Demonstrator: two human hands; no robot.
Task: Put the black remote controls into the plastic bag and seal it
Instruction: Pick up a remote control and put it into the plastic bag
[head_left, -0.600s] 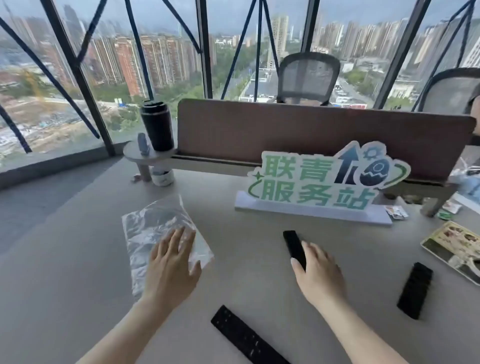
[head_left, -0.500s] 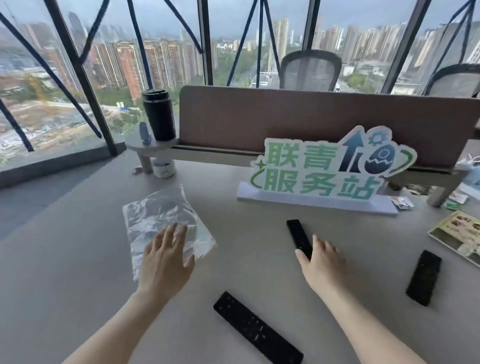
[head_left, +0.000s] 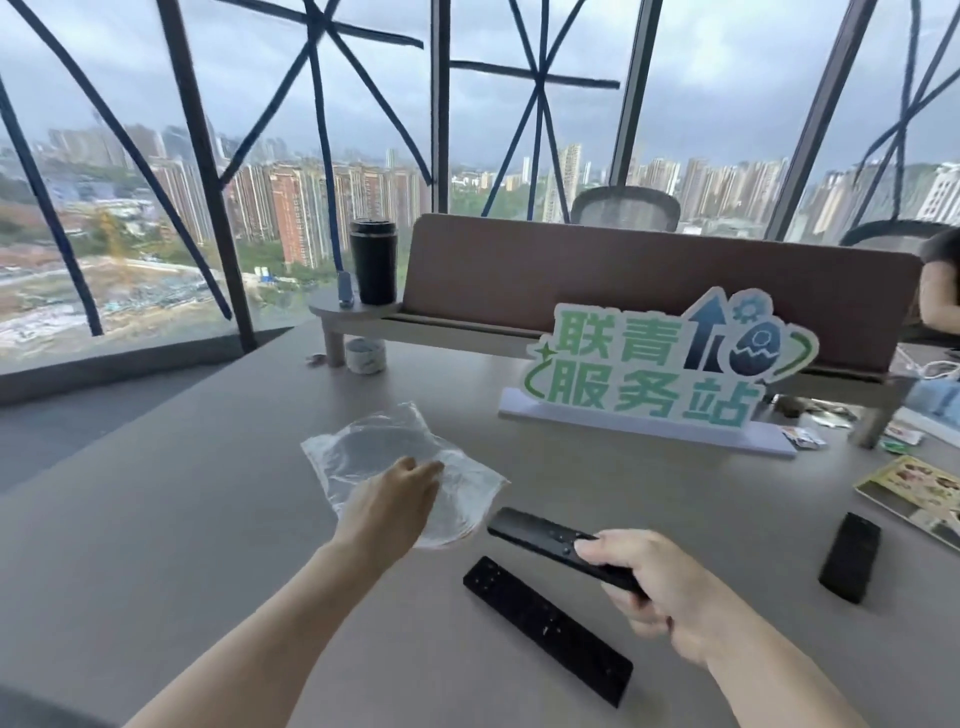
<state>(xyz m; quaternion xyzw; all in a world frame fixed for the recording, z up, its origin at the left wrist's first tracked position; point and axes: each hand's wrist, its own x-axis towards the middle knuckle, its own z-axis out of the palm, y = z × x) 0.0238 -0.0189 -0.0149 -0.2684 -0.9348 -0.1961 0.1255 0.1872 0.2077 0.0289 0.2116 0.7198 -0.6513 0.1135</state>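
A clear plastic bag (head_left: 374, 452) lies crumpled on the grey table (head_left: 208, 519). My left hand (head_left: 389, 509) rests on the bag's near edge, fingers bent onto the plastic. My right hand (head_left: 660, 587) grips a slim black remote (head_left: 540, 538) by its near end and holds it above the table, its far tip pointing at the bag. A long black remote (head_left: 545, 629) lies flat on the table just below it. A third, shorter black remote (head_left: 850, 556) lies to the right.
A green and white sign (head_left: 660, 369) stands behind the bag. A brown desk divider (head_left: 623, 280) with a shelf holds a black tumbler (head_left: 373, 267). A booklet (head_left: 914, 493) lies at the right edge. Another person's arm (head_left: 940, 296) shows at far right.
My right hand has closed on the slim remote and lifted it off the table toward the bag. My left hand has curled onto the bag's edge. The camera has tilted up.
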